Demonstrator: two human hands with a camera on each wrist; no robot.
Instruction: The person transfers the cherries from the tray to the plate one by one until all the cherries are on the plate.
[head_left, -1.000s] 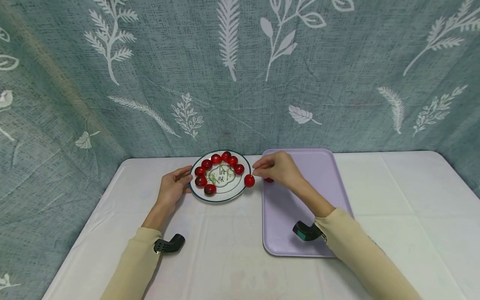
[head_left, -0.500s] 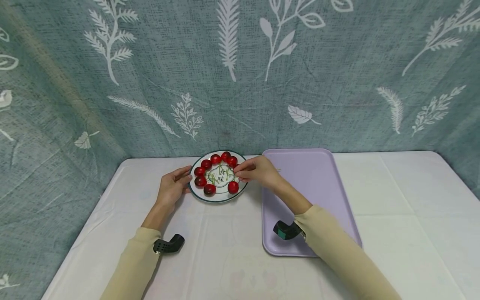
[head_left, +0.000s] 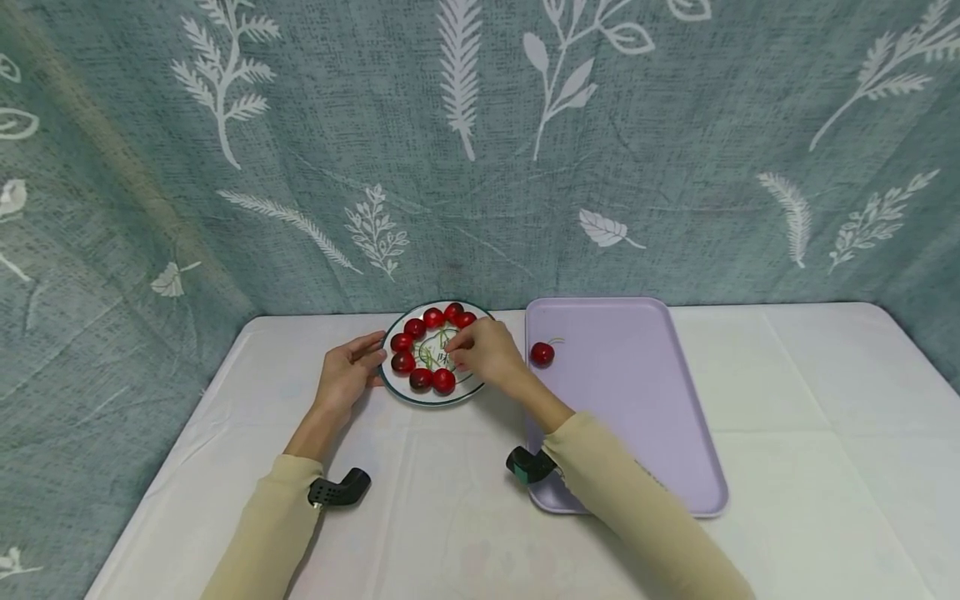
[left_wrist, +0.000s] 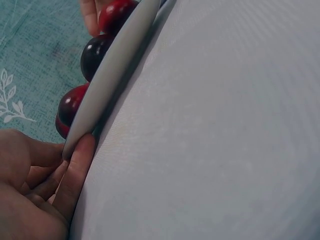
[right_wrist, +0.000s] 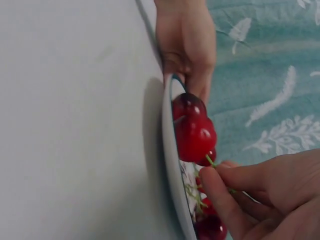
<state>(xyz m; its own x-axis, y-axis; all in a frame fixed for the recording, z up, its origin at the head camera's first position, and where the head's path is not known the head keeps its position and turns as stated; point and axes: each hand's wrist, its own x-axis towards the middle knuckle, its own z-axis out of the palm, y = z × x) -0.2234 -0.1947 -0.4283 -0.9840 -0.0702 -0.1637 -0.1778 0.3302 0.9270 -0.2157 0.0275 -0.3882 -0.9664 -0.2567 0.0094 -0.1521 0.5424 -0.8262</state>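
Note:
A white plate (head_left: pixel 468 392) with a dark green rim bears several red cherries (head_left: pixel 415 328) in a ring, their green stems pointing toward the middle. At its left edge my left hand (head_left: pixel 343 379) grips the rim between thumb and fingers; in the left wrist view the fingers (left_wrist: pixel 75 175) reach under the edge. Over the plate's right side, my right hand (head_left: pixel 491 354) pinches the green stem of a cherry (right_wrist: pixel 197 139) between thumb and forefinger. That cherry (head_left: pixel 444 382) is at the plate's front, beside a darker one. My right hand hides part of the plate's right side.
A light purple tray (head_left: pixel 622 400) lies right of the plate, under my right forearm. One cherry (head_left: pixel 542 354) with its stem rests near the tray's left edge. A white cloth (head_left: pixel 420 500) covers the table, and a green leaf-patterned curtain (head_left: pixel 480 208) hangs behind.
My right hand has moved left from beside the tray to over the plate, bringing the cherry by its stem to the front of the ring. The left hand stays on the rim.

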